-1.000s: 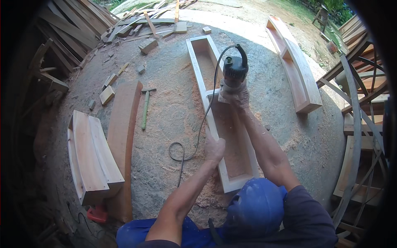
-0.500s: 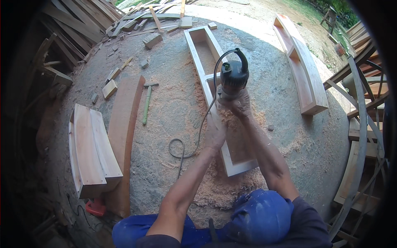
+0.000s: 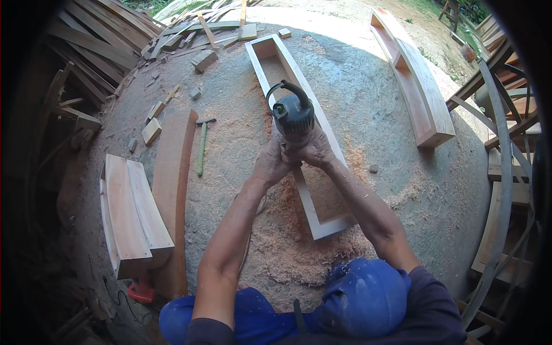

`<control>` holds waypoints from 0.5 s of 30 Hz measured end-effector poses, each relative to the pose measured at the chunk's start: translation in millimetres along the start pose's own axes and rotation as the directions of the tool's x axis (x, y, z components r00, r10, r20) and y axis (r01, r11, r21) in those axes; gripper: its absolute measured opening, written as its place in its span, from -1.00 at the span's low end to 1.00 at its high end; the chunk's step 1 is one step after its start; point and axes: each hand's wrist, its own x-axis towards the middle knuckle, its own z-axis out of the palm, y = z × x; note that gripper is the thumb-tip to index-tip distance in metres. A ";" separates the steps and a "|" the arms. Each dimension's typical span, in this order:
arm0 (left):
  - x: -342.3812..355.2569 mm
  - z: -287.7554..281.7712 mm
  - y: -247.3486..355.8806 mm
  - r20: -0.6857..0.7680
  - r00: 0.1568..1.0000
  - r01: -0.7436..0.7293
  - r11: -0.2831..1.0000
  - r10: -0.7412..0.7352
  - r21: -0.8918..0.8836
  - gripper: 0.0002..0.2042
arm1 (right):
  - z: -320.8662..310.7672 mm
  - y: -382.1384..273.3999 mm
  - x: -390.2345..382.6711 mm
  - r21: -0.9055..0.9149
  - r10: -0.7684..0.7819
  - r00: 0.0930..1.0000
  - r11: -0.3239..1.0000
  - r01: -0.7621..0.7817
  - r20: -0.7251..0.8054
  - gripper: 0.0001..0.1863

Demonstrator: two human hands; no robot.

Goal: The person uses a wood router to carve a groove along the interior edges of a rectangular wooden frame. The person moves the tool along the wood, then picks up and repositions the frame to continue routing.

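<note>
A black and grey router with a curved cord stands on a long wooden frame that lies on the ground. My left hand is closed around the router's lower left side. On its right side my right hand also grips it, just below the dark motor housing. The frame is pale along its top edges and open inside; the router and my hands cover its middle divider. The router's bit is hidden beneath its base. Wood shavings lie heaped at the frame's near end.
To the left are a curved pale wooden box, a brown plank, a green-handled hammer and a red object. A long wooden box stands at the right. Scrap boards pile up at the far left.
My left hand has left the frame's left rail and now holds the router. The router has shifted left across the frame with my right hand still on it.
</note>
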 end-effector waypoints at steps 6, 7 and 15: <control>-1.2 3.2 -12.3 0.019 0.998 0.053 0.997 -0.052 -0.059 -0.21 | 9.0 7.6 -1.6 0.045 -0.017 1.000 0.999 0.017 -0.003 -0.08; -2.3 4.8 -8.6 0.017 0.999 0.047 0.999 -0.047 -0.026 -0.22 | 7.8 10.9 -3.3 -0.019 0.024 1.000 1.000 -0.024 0.009 -0.08; -31.7 10.6 0.9 0.027 0.997 0.075 0.997 -0.076 0.033 -0.27 | 8.8 -2.2 -32.7 -0.028 0.030 0.995 0.999 -0.028 0.091 -0.05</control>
